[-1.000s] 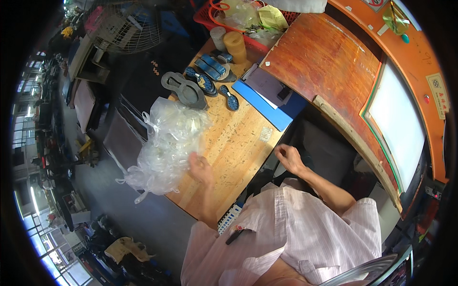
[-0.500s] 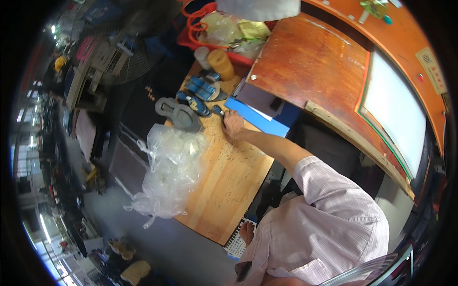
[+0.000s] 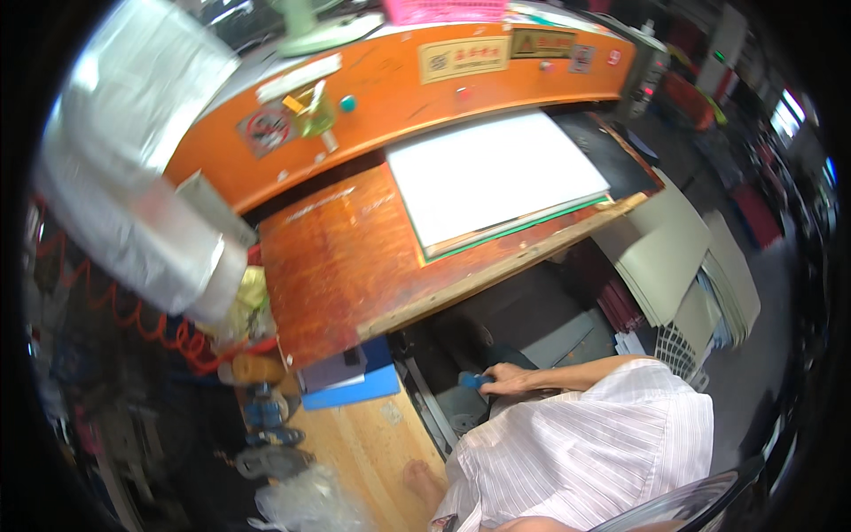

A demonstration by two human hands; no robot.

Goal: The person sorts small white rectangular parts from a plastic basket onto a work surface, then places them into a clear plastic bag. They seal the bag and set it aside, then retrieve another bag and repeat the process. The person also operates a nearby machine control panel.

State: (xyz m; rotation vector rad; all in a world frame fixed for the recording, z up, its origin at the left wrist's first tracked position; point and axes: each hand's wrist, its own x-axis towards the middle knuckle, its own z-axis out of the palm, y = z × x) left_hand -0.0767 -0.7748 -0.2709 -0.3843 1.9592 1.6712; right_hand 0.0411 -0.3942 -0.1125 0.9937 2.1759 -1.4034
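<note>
My right hand (image 3: pixel 507 379) is closed on a small blue object (image 3: pixel 471 379), its kind too blurred to make out. It is over the dark gap below the brown wooden board (image 3: pixel 346 257), to the right of the light wooden table (image 3: pixel 368 434). My left hand (image 3: pixel 424 481) is low at that table's right edge, its fingers too unclear to read. At the table's left side lie blue tools (image 3: pixel 264 413), a grey flat piece (image 3: pixel 270 461) and a clear plastic bag bundle (image 3: pixel 310 504). A blue folder (image 3: pixel 353 390) lies at its far end.
A white sheet stack (image 3: pixel 501 177) covers part of the brown board, before an orange panel (image 3: pixel 390 89). A silvery wrapped duct (image 3: pixel 146 235) hangs at the left above a coiled red hose (image 3: pixel 182 341). Large pale sheets (image 3: pixel 660 248) stand at the right.
The view has swung to the right. My right hand has left the table beside the blue tools and moved right, over the gap, with the small blue object in it.
</note>
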